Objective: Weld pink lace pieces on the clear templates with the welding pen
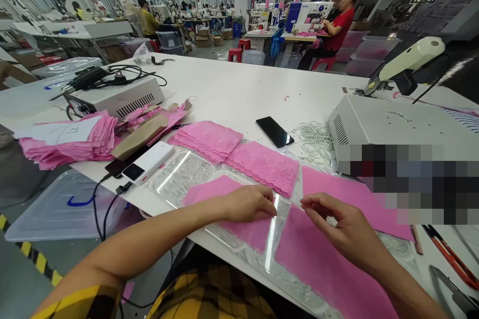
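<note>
Down left of the pink fabric (314,254) stands a translucent bin (48,209), contents unclear.

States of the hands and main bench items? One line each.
left hand: fingers curled, grip unclear
right hand: fingers parted, nothing visibly held
plain pink pieces: spread flat
pink lace pieces: two adjoining stacks
phone: lying flat, screen dark
pale thread: loosely tangled
white device: lying flat
</note>
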Available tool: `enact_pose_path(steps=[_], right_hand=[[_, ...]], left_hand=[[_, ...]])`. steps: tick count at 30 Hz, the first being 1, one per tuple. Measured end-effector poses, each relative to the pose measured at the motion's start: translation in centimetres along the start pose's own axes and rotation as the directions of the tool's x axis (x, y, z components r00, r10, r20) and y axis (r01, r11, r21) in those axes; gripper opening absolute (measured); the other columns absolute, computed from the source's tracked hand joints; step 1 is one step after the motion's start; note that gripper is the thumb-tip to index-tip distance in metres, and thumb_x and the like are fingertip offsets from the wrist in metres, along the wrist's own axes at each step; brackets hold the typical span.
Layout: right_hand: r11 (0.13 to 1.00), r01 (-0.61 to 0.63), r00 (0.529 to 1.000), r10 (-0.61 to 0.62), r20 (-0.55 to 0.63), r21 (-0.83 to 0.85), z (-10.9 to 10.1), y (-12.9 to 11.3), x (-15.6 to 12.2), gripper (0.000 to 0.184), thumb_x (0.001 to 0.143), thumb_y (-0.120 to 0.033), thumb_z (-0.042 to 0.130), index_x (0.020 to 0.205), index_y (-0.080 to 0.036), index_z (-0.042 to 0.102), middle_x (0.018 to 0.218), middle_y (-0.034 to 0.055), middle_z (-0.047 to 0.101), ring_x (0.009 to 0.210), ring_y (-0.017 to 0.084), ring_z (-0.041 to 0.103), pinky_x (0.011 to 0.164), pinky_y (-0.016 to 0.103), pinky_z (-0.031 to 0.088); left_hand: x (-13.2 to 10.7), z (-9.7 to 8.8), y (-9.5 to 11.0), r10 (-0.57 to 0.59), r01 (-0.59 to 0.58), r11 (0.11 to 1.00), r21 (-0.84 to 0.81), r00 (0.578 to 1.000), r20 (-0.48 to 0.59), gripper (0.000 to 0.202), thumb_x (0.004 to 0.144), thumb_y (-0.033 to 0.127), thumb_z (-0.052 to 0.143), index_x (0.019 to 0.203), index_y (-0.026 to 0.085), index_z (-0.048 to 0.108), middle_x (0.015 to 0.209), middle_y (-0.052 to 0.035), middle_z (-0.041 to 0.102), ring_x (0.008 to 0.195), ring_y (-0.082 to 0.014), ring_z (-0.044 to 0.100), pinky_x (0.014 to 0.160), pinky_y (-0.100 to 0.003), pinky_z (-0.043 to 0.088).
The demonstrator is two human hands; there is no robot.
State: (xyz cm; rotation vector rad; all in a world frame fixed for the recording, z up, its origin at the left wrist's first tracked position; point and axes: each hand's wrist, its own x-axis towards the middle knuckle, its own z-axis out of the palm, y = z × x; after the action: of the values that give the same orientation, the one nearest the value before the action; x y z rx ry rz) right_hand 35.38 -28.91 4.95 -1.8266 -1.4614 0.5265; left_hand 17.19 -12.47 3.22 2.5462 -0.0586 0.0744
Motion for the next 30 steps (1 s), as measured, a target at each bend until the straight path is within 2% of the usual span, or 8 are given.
enact_pose_path(steps=[3,5,10,15,20,24,30], right_hand=[[1.000,0.003,0.999,-0.004,-0.046,-0.015,0.2,-1.3,-1.0,0.022,0.086,-0.044,0.057,0.088,-0.024,0.067,0.078,0.0012,0.068,0.060,0.012,0.060,0.051,0.021,0.049],[1.000,0.010,0.997,-0.011,-0.080,-0.011,1.1,-1.9,-2.0,0.021,0.086,-0.042,0.058,0.087,-0.024,0.067,0.074,0.0010,0.067,0.056,0.011,0.058,0.050,0.021,0.049],[0.999,-0.032,0.995,0.032,-0.098,-0.005,5.1,-2.1,-4.4,0.018,0.088,-0.037,0.055,0.085,-0.023,0.067,0.072,0.0006,0.066,0.051,0.010,0.056,0.048,0.020,0.047],[0.981,0.013,0.979,-0.051,-0.196,-0.193,8.2,-2.4,-4.3,0.024,0.092,-0.036,0.050,0.081,-0.022,0.066,0.068,0.0001,0.064,0.051,0.010,0.056,0.049,0.020,0.046],[0.946,0.003,0.969,-0.083,-0.233,-0.325,9.1,-2.9,-3.6,0.027,0.092,-0.038,0.050,0.076,-0.021,0.064,0.063,-0.0011,0.061,0.048,0.010,0.056,0.046,0.020,0.043],[0.939,-0.006,0.978,-0.066,-0.198,-0.345,9.6,-2.5,-3.9,0.023,0.090,-0.037,0.054,0.076,-0.021,0.062,0.062,-0.0015,0.059,0.048,0.009,0.054,0.045,0.019,0.042],[0.946,-0.045,0.986,-0.010,-0.168,-0.322,9.8,-2.3,-4.2,0.022,0.089,-0.035,0.053,0.076,-0.020,0.062,0.064,-0.0009,0.061,0.049,0.009,0.054,0.046,0.019,0.043]], left_hand=[[0.3,0.2,-0.6,0.027,-0.026,0.999,-0.029,0.999,0.024,0.009,0.088,0.015,0.064,0.090,0.016,0.072,0.098,-0.0050,0.060,0.081,-0.0129,0.059,0.073,-0.021,0.045],[0.3,0.3,-0.9,0.027,-0.026,0.998,-0.050,0.999,0.021,0.008,0.087,0.014,0.064,0.087,0.016,0.071,0.098,-0.0044,0.060,0.080,-0.0127,0.059,0.073,-0.021,0.045],[0.1,0.3,-1.5,0.032,-0.029,0.993,-0.117,0.999,0.021,0.008,0.085,0.011,0.063,0.085,0.017,0.068,0.099,-0.0033,0.060,0.082,-0.0132,0.060,0.074,-0.021,0.046],[0.2,0.1,-1.9,0.043,-0.039,0.981,-0.192,0.999,0.019,0.008,0.085,0.009,0.063,0.084,0.015,0.068,0.098,-0.0036,0.060,0.081,-0.0121,0.060,0.074,-0.020,0.046],[0.3,0.1,-2.2,0.048,-0.045,0.964,-0.261,0.999,0.003,0.007,0.085,0.010,0.064,0.084,0.015,0.068,0.096,-0.0035,0.060,0.078,-0.0110,0.059,0.072,-0.019,0.046],[0.2,0.5,-2.4,0.044,-0.045,0.947,-0.317,0.999,-0.010,0.009,0.084,0.009,0.064,0.084,0.016,0.069,0.101,-0.0038,0.061,0.080,-0.0116,0.059,0.073,-0.020,0.046],[0.0,0.8,-2.6,0.055,-0.062,0.949,-0.308,0.998,-0.032,0.010,0.084,0.007,0.063,0.082,0.015,0.068,0.099,-0.0036,0.062,0.081,-0.0115,0.060,0.074,-0.019,0.046]])
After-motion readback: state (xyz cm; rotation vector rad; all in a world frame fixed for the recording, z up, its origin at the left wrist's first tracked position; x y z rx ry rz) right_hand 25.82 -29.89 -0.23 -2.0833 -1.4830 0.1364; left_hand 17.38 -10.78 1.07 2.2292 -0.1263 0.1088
